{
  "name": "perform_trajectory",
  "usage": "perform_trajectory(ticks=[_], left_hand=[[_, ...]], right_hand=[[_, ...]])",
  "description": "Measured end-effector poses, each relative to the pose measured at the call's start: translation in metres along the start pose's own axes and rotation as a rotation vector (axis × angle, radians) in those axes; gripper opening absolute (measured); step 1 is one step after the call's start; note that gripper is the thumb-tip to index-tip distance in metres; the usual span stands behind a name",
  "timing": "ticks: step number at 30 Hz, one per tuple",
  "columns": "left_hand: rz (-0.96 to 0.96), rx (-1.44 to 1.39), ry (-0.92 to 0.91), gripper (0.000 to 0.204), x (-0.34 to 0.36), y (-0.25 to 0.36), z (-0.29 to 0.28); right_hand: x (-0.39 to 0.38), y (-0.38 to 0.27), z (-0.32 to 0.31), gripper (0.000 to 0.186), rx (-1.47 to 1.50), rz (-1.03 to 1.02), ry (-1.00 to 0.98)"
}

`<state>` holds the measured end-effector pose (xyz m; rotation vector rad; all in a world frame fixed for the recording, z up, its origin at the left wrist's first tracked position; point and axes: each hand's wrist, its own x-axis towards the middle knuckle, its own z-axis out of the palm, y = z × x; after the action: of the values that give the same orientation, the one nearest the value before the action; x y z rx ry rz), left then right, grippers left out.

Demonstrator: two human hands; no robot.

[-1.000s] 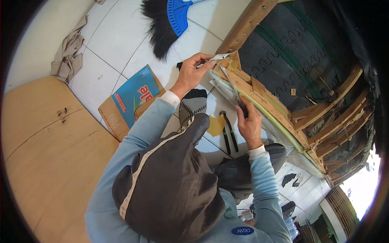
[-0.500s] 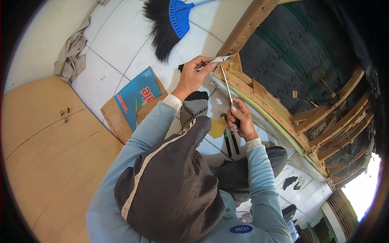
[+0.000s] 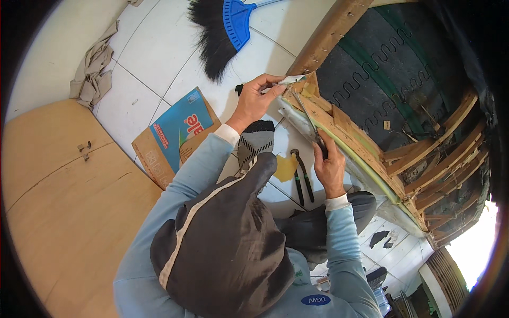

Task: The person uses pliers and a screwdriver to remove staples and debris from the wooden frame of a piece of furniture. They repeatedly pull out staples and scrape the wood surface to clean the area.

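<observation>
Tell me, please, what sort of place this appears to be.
Possibly a small upholstery workshop, or a room at home used as one: a partly stripped wooden furniture frame with exposed zigzag springs, and dark-handled pincers on a white tiled floor.

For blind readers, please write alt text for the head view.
A person's right grip points a dark-handled metal tool at a pale wooden furniture frame; the left grip pinches white sheeting at its corner. Black-and-green pliers lie on white tiles.
</observation>
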<state>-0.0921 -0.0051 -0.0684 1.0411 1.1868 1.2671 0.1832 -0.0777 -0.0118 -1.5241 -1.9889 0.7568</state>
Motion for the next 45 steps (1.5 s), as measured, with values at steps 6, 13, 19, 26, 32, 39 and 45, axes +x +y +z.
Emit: perform_trajectory(ticks=[6, 13, 19, 26, 32, 39, 45], left_hand=[[0.007, 0.014, 0.001, 0.029, 0.001, -0.001, 0.0], [0.029, -0.029, 0.022, 0.027, 0.002, -0.001, 0.0], [0.009, 0.002, 0.01, 0.029, -0.001, -0.001, 0.0], [-0.025, -0.025, 0.017, 0.028, 0.001, -0.002, 0.002], [-0.049, -0.011, -0.028, 0.027, 0.005, -0.004, -0.003], [-0.066, -0.005, -0.028, 0.027, 0.002, -0.003, -0.004], [-0.079, -0.05, -0.001, 0.027, 0.001, 0.003, 0.0]], right_hand=[[0.006, 0.003, 0.002, 0.04, -0.166, -0.153, 0.089], [0.025, -0.007, -0.034, 0.037, -0.43, -0.315, 0.067], [0.062, -0.004, -0.073, 0.034, -0.418, -0.338, -0.06], [0.102, 0.02, -0.091, 0.039, -0.613, -0.667, -0.02], [0.129, 0.027, -0.097, 0.036, -0.427, -0.664, -0.182], [0.138, 0.031, -0.091, 0.031, -0.36, -0.636, -0.219], [0.152, 0.042, -0.089, 0.03, -0.137, -0.418, -0.417]])
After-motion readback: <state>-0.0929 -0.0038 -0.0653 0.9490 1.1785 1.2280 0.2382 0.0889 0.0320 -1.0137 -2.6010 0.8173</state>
